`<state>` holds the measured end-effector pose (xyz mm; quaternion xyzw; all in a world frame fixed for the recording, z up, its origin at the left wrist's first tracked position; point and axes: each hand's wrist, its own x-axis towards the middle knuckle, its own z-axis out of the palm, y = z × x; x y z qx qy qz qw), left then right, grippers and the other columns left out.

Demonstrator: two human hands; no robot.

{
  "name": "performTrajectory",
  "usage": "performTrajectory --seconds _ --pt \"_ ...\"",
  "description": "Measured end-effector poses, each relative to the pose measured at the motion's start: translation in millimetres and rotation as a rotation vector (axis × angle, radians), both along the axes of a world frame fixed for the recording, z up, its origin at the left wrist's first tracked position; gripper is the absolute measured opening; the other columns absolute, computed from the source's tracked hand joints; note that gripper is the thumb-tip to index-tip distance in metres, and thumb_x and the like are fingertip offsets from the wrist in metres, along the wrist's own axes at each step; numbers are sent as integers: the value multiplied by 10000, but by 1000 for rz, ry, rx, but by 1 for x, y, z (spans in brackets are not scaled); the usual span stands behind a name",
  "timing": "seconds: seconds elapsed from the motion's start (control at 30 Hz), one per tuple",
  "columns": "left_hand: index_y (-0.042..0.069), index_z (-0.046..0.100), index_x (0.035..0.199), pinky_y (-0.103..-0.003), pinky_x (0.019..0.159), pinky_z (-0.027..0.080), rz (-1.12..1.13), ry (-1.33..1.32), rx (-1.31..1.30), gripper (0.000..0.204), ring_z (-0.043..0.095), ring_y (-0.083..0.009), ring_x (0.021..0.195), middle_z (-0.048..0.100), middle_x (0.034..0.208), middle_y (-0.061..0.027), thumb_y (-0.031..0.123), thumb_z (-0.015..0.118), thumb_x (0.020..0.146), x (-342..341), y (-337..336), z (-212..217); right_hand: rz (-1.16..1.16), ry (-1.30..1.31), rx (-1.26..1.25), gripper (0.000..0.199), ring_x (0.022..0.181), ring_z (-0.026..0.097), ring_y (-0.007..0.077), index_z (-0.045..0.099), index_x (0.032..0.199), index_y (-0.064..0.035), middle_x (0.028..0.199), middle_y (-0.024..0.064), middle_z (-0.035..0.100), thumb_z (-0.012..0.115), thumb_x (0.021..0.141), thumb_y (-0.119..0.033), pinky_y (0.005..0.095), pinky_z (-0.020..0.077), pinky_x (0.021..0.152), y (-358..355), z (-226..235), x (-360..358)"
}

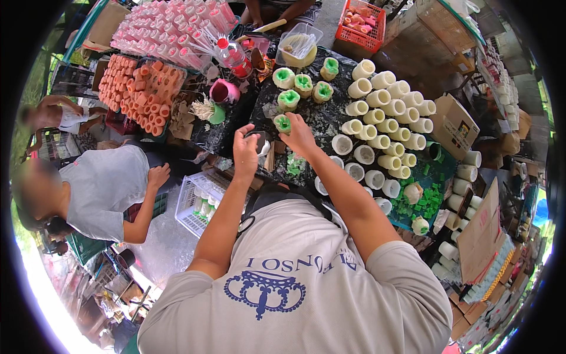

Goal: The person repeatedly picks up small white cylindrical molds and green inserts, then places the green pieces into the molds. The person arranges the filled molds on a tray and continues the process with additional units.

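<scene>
My left hand [245, 148] is closed around a dark, rounded object [260, 140] with a pale edge, partly hidden by the fingers; its kind I cannot tell. With my right hand [299, 137] I grip a small cream wax cup [282, 123] with a green centre, low over the black table [265, 109]. Just beyond it stand several similar cream cups with green centres, among them a wax cup [288, 99] and another [322, 91]. Green crumbs [295, 164] lie on the table close to my right wrist.
Rows of cream wax cylinders [386, 126] fill the table's right side, beside green chips [425, 197]. Orange pieces [156, 88], pink cylinders [171, 29], a bottle [231, 56] and a tub [299, 46] stand at the back. A person [106, 189] sits left, near a white crate [197, 200].
</scene>
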<state>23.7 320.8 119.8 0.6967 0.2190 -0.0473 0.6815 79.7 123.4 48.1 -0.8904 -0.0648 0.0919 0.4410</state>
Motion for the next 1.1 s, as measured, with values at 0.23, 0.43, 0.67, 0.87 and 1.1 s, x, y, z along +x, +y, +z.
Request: performTrajectory --seconds 0.23,0.43,0.67,0.87,1.1 --pt "3 483 1550 -509 1175 476 -458 -229 859 888 533 -432 1405 511 1537 -240 318 919 843 -12 35 -29 12 -7 -6 719 1329 616 471 502 1519 5 1516 264 561 787 868 -106 506 546 1087 -25 -13 -3" --pt "8 489 1541 -504 1147 506 -498 -201 901 951 563 -437 1378 560 1465 -231 277 962 762 -3 32 -47 -123 109 -20 430 1239 674 450 665 1342 25 1312 260 697 706 924 -66 511 549 1069 -74 -17 -32" --pt "6 524 1484 -491 1134 501 -332 -121 866 860 597 -428 1331 586 1414 -231 251 949 778 -18 64 -22 -13 111 -132 431 1216 646 462 641 1352 11 1344 252 645 691 926 -30 520 546 1035 -64 -27 -30" --pt "52 527 1495 -473 1155 477 -524 -124 923 868 585 -411 1328 583 1415 -198 283 934 763 -21 57 -28 -38 -102 -408 606 1416 509 422 529 1502 52 1521 215 514 646 908 32 482 471 1179 -45 -54 12" --pt "26 459 1579 -530 1231 390 -593 -168 993 957 485 -445 1453 500 1556 -228 344 917 802 -18 50 -39 185 -234 -474 587 1400 519 412 569 1455 92 1493 223 526 629 890 -57 463 468 1194 -39 -62 -16"
